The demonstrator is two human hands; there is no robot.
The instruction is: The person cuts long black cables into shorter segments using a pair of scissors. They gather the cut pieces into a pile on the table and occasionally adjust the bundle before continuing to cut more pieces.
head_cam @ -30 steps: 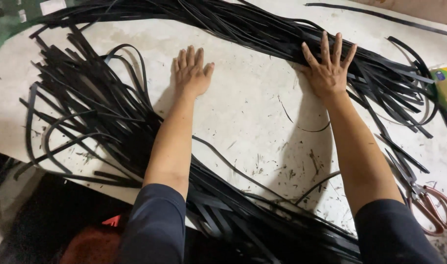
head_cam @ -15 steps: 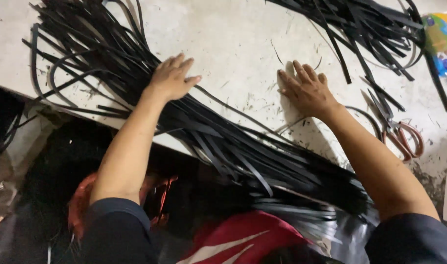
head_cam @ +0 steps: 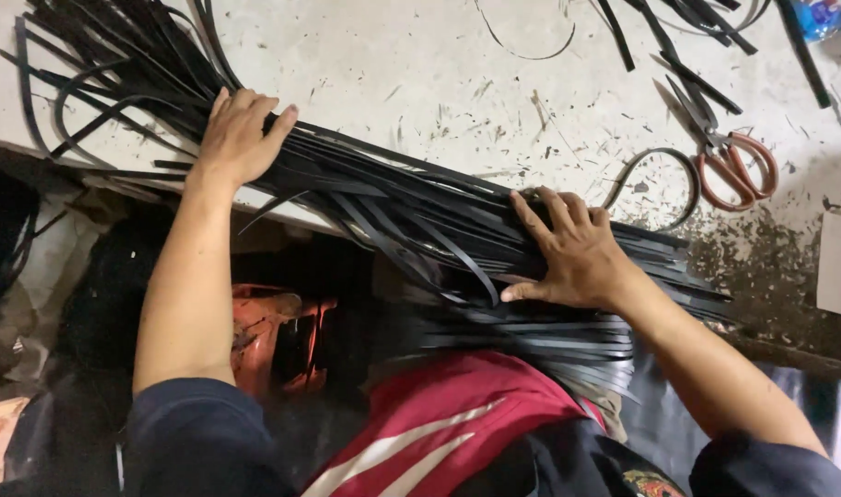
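A thick bundle of long black flat strips [head_cam: 393, 198] lies along the near edge of a white, scuffed worktable [head_cam: 439, 83], partly hanging over it. My left hand [head_cam: 238, 136] rests palm down on the bundle's left part, fingers spread. My right hand [head_cam: 568, 248] presses on the bundle's right part at the table edge, fingers curled over the strips. More black strips [head_cam: 116, 55] fan out at the far left of the table.
Orange-handled scissors [head_cam: 729, 156] lie on the table to the right of my right hand. A loose black loop [head_cam: 660, 184] lies beside them. More strips [head_cam: 678, 28] sit at the far right. Below the edge are a red and white cloth [head_cam: 439, 423] and an orange object [head_cam: 273, 331].
Both hands have dragged the black strips toward the near table edge. The bundle now lies gathered along the edge. The view has tilted downward.
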